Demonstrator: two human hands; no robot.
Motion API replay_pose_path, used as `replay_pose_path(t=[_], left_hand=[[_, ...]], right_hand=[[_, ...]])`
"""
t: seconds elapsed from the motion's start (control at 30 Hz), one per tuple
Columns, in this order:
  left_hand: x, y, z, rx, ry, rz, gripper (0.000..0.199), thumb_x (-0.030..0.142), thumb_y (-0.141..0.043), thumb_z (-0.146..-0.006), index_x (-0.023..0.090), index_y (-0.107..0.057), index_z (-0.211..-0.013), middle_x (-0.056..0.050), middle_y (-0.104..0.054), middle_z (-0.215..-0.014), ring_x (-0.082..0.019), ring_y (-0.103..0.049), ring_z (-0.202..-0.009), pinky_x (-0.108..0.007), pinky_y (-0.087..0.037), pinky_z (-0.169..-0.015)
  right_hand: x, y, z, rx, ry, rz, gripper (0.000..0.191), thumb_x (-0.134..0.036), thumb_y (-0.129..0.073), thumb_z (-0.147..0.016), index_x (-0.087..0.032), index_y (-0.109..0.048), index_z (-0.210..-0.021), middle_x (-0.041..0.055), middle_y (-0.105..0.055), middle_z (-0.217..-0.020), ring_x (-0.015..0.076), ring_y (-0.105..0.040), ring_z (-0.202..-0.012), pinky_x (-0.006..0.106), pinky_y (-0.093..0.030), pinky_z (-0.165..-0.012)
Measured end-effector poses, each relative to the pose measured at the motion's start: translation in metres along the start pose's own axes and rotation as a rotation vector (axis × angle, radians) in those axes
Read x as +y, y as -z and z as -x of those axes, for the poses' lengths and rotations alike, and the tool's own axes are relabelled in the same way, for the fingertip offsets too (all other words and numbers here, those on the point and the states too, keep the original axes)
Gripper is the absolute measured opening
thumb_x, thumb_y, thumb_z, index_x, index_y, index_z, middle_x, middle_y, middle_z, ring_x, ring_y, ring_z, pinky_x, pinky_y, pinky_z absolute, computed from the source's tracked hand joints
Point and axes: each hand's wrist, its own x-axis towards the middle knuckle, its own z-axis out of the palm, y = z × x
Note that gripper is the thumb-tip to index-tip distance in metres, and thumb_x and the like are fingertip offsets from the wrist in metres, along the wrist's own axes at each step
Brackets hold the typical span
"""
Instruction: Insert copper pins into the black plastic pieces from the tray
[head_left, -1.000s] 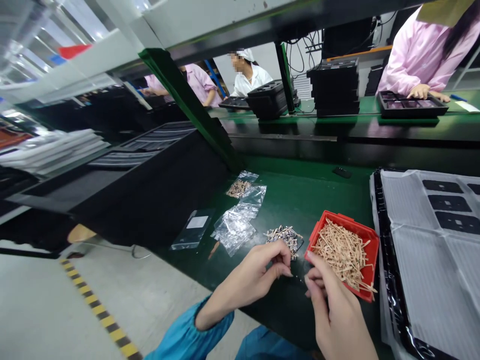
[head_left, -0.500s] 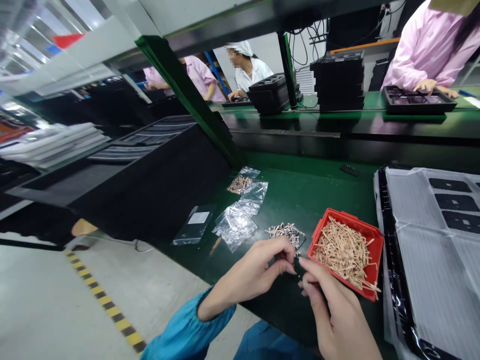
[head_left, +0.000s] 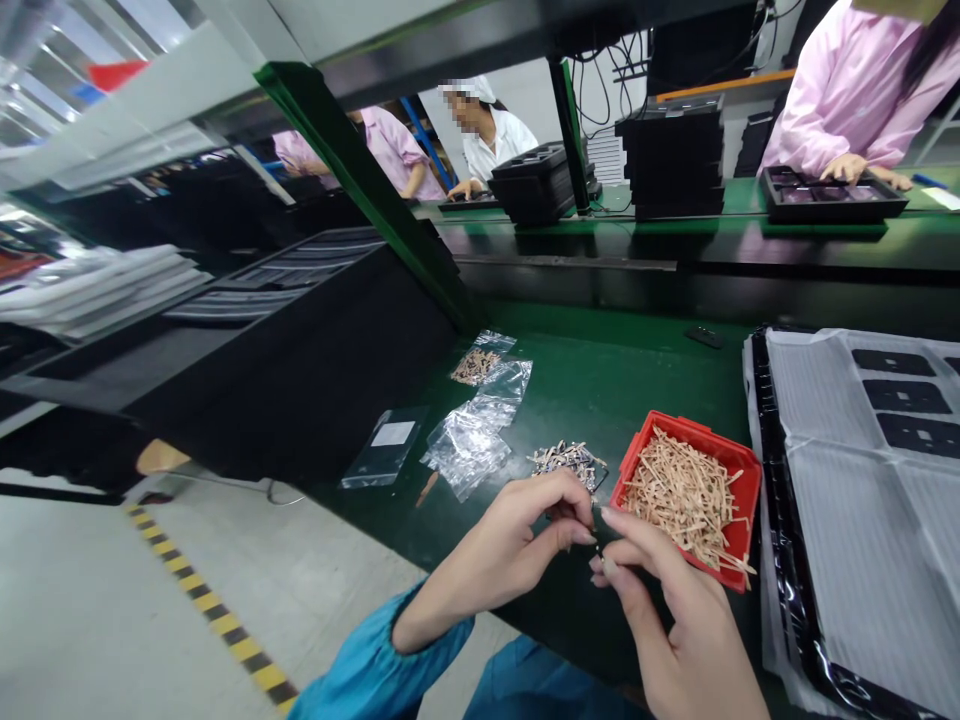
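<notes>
My left hand [head_left: 536, 525] and my right hand [head_left: 667, 590] meet fingertip to fingertip low over the green table. Between them is a tiny dark piece [head_left: 598, 550] with a light spot, too small to name. The left thumb and forefinger are pinched together at one end of it, and the right fingers close near the other. Just beyond the left knuckles lies a pile of small black-and-tan strips [head_left: 568, 460]. Right of my hands stands a red bin [head_left: 750, 500] heaped with thin tan paper-like strips [head_left: 679, 495].
Clear plastic bags [head_left: 469, 445] lie left of the pile, one bag [head_left: 476, 365] holding small tan pieces. A labelled bag [head_left: 382, 450] sits nearer the edge. A foam-covered tray [head_left: 847, 500] of black plates fills the right. Across the bench, a co-worker's hands [head_left: 847, 168] rest at a black tray [head_left: 832, 205].
The view has shifted slightly. My hands stay nearly in place, fingertips still together, with the tiny dark piece showing a little more between them.
</notes>
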Motion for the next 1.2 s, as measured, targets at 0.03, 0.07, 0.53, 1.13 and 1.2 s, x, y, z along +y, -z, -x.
replay_pose_path(t=[0.03, 0.07, 0.53, 1.13, 1.2], left_hand=[[0.0, -0.001, 0.001, 0.006, -0.013, -0.002, 0.015, 0.007, -0.065, -0.1, 0.021, -0.07, -0.096, -0.001, -0.074, -0.091, -0.016, -0.069, -0.081, -0.026, -0.055, -0.072], [0.001, -0.002, 0.003, 0.017, -0.026, -0.008, 0.016, 0.007, -0.065, -0.101, 0.022, -0.071, -0.097, -0.002, -0.075, -0.095, -0.017, -0.071, -0.087, -0.027, -0.057, -0.076], [0.024, -0.031, 0.025, 0.249, -0.049, -0.01, 0.025, 0.007, -0.062, -0.105, 0.023, -0.081, -0.107, -0.004, -0.079, -0.113, -0.014, -0.08, -0.098, -0.019, -0.066, -0.086], [0.026, -0.048, 0.032, 0.33, 0.023, 0.121, 0.026, 0.011, -0.069, -0.103, 0.028, -0.086, -0.113, -0.003, -0.083, -0.116, -0.015, -0.081, -0.107, -0.021, -0.063, -0.097], [0.024, -0.048, 0.03, 0.321, 0.056, 0.162, 0.019, 0.015, -0.073, -0.101, 0.026, -0.087, -0.107, -0.004, -0.084, -0.111, -0.018, -0.081, -0.102, -0.024, -0.065, -0.093]], right_hand=[[0.0, -0.001, 0.0, 0.004, 0.001, -0.01, 0.048, -0.012, -0.051, -0.111, -0.042, -0.053, -0.148, -0.0113, -0.083, -0.106, 0.0013, -0.081, -0.1, 0.005, -0.054, -0.099], [-0.001, -0.001, 0.001, 0.012, -0.003, -0.022, 0.047, -0.012, -0.052, -0.111, -0.041, -0.054, -0.148, -0.011, -0.083, -0.106, 0.0016, -0.081, -0.1, 0.006, -0.055, -0.099], [0.0, -0.004, 0.002, 0.07, -0.047, -0.055, 0.044, -0.02, -0.054, -0.112, -0.043, -0.056, -0.15, -0.0095, -0.084, -0.111, 0.0039, -0.082, -0.1, 0.009, -0.057, -0.099], [0.0, -0.005, 0.004, 0.002, -0.128, -0.123, 0.04, -0.026, -0.054, -0.113, -0.043, -0.056, -0.15, -0.0081, -0.084, -0.124, 0.0049, -0.078, -0.119, 0.012, -0.053, -0.111], [-0.001, -0.006, 0.002, 0.018, -0.127, -0.08, 0.043, -0.025, -0.055, -0.112, -0.042, -0.054, -0.152, -0.0077, -0.085, -0.12, 0.0055, -0.079, -0.115, 0.013, -0.055, -0.109]])
